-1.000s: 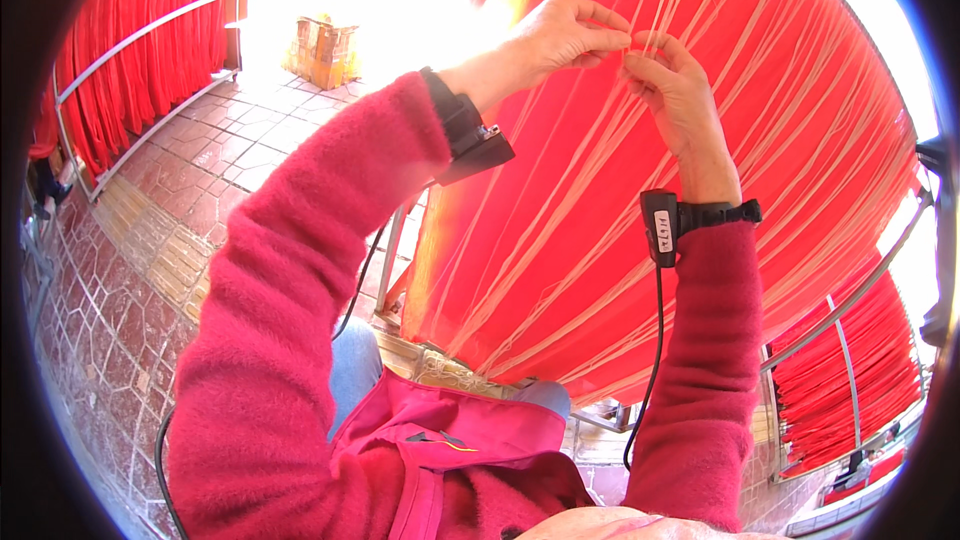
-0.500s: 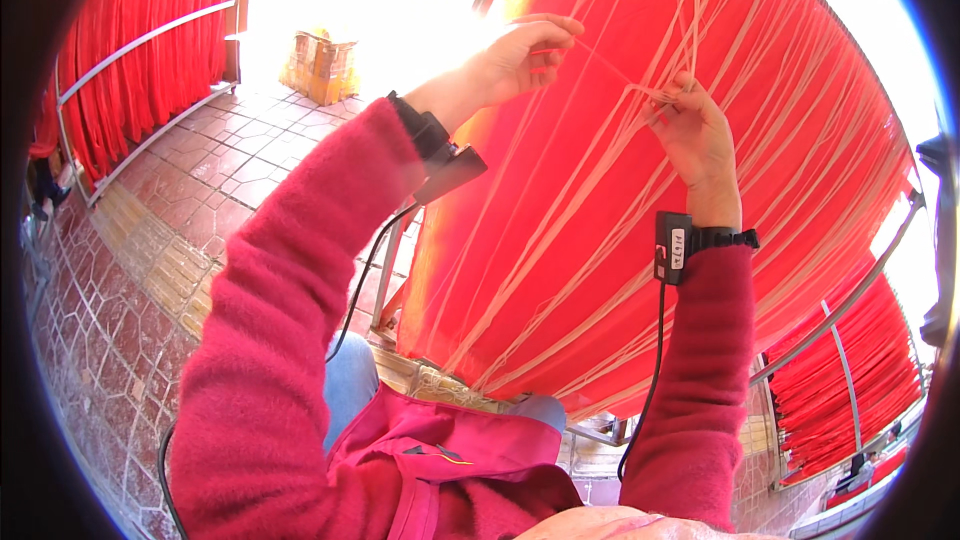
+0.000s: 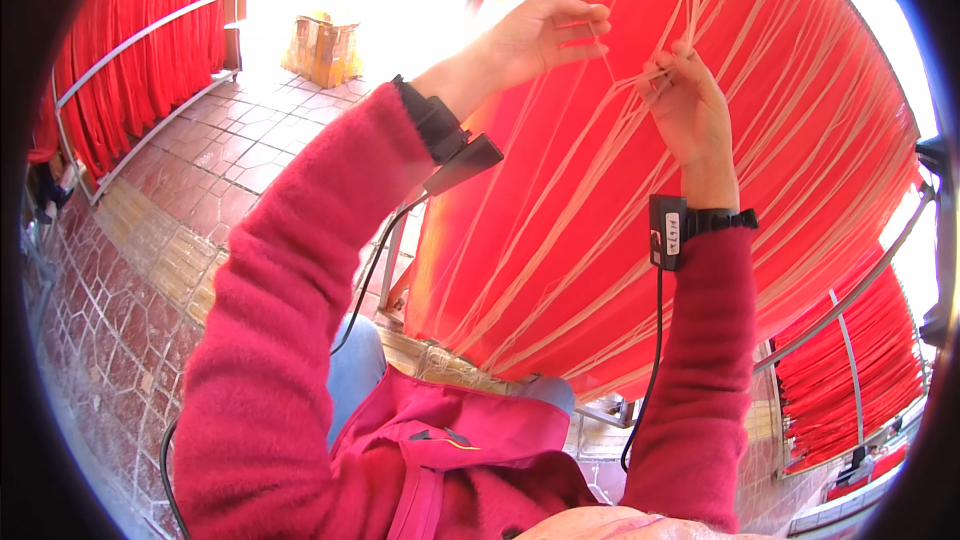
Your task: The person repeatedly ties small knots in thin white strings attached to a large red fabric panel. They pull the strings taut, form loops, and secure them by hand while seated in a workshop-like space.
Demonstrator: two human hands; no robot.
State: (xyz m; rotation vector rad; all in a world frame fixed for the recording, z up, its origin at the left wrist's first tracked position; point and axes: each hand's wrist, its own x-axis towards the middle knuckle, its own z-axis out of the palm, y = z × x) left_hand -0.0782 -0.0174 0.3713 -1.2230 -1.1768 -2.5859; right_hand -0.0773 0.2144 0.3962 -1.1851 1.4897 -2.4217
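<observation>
Outdoor tiled floor (image 3: 210, 155), sunlit; racks of red hanging strands (image 3: 120, 70) along the left edge and more at lower right. Head view: large slanted sheet of red threads (image 3: 620, 230) fills the centre and right, crossed by pale tan strands (image 3: 560, 270). Both arms in pink sleeves reach up to it. Left hand (image 3: 540, 35) half-curled, fingers loosely bent, thumb and fingertips pinching a thin pale strand. Right hand (image 3: 685, 100) closed, gripping a bunch of pale strands at the fingertips. Hands near each other, apart. Black wrist devices (image 3: 668, 232) with cables on both wrists. Yellow-brown crate (image 3: 322, 48) stands on the floor behind.
</observation>
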